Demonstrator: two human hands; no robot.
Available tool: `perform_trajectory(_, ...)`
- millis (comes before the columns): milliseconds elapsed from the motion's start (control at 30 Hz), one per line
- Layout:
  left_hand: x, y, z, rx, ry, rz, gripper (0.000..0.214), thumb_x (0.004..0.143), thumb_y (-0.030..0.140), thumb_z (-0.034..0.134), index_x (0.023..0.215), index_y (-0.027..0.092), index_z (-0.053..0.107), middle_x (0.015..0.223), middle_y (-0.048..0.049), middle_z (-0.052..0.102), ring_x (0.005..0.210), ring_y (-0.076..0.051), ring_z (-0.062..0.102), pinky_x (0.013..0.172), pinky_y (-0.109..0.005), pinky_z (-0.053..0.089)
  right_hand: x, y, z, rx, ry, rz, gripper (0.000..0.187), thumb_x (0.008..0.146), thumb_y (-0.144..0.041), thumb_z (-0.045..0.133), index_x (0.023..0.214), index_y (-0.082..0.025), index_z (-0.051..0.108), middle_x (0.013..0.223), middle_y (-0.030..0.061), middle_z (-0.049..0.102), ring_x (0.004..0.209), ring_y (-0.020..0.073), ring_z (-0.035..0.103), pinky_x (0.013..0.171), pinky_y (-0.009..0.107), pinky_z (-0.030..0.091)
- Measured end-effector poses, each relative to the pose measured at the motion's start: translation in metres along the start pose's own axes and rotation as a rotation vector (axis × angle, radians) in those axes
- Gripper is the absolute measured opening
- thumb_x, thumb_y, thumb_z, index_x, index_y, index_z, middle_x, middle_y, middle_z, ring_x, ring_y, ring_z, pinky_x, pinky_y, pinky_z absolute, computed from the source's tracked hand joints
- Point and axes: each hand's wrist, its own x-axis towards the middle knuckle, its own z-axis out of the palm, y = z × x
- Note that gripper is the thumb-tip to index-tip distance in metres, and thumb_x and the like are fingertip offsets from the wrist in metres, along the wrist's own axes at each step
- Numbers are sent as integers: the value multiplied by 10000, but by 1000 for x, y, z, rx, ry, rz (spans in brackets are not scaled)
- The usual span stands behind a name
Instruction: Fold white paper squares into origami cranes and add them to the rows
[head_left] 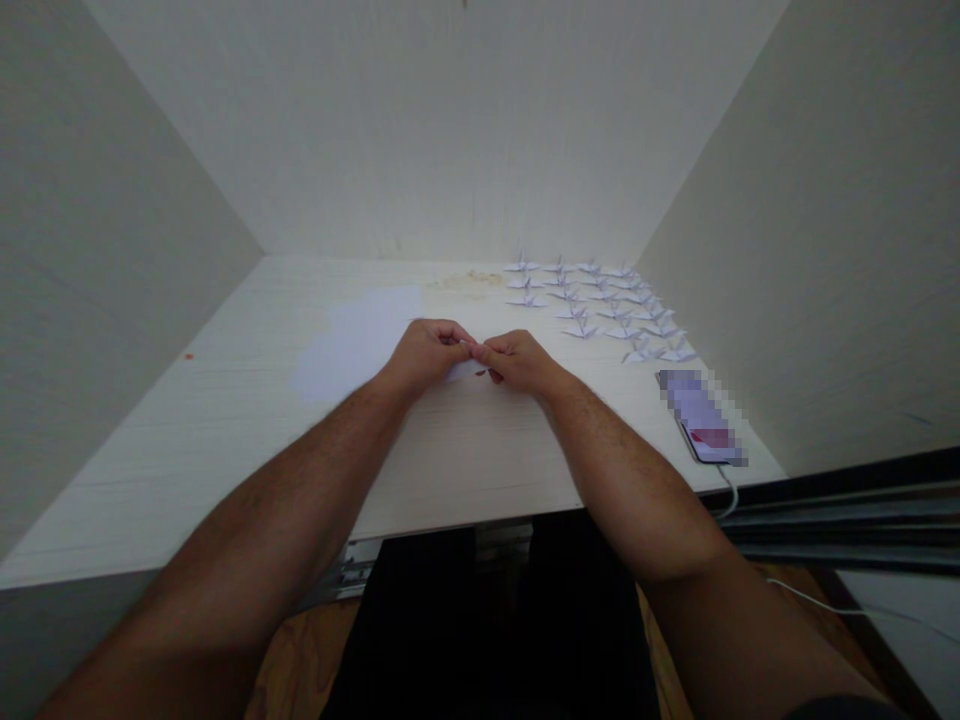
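Observation:
Over the middle of the white tabletop [480,450], my left hand [431,352] and my right hand [521,360] meet at their fingertips. Both pinch one small piece of folded white paper [465,370], whose lower part shows beneath the fingers. The fingers cover most of it, so its exact folded shape is hidden. White paper sheets [352,335] lie flat and overlapping just left of my left hand. Beyond my right hand, several white origami cranes [577,313] stand in rows.
A phone [699,415] with a white cable [727,490] rests near the right edge. Walls rise at the back [450,150], left [112,230] and right [810,250]. A small orange spot [189,357] marks the left side of the tabletop.

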Motion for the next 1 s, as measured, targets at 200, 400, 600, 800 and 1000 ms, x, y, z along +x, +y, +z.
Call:
perform_trajectory(200, 1, 2, -3, 5, 93, -40, 169, 606, 301, 799, 682, 162, 737, 583, -30, 657, 512, -116, 515, 514, -254, 371, 3, 2, -1, -35, 47, 33, 550, 899, -588, 523, 622, -136, 670, 460, -27, 493, 453, 71, 417, 501, 226, 306)
perform_trajectory(400, 6, 0, -7, -49, 114, -88, 141, 612, 281, 772, 678, 160, 745, 577, -24, 644, 499, -103, 482, 509, -255, 363, 4, 6, -3, -32, 46, 42, 473, 922, -484, 506, 640, -142, 673, 472, -43, 477, 474, 71, 417, 536, 225, 324)
perform_trajectory(600, 9, -2, -12, -62, 85, -130, 127, 614, 253, 743, 694, 155, 751, 606, -48, 663, 537, -125, 530, 549, -277, 411, 3, 5, -5, 9, -49, 30, 394, 947, -373, 460, 737, -133, 692, 539, -38, 537, 485, 70, 429, 542, 221, 342)
perform_trajectory(800, 7, 4, -12, -85, 154, -121, 147, 561, 246, 791, 656, 157, 722, 638, -48, 672, 547, -120, 530, 540, -272, 416, 3, 6, -7, -25, 9, 100, 430, 929, -435, 507, 693, -137, 710, 484, -34, 521, 452, 70, 426, 527, 227, 342)
perform_trajectory(1000, 7, 5, -11, -175, 146, -146, 124, 532, 184, 749, 594, 156, 644, 640, -36, 648, 557, -123, 554, 547, -276, 449, 1, 6, -8, -24, 15, 78, 430, 914, -438, 516, 675, -138, 710, 468, -32, 520, 444, 66, 417, 513, 223, 335)
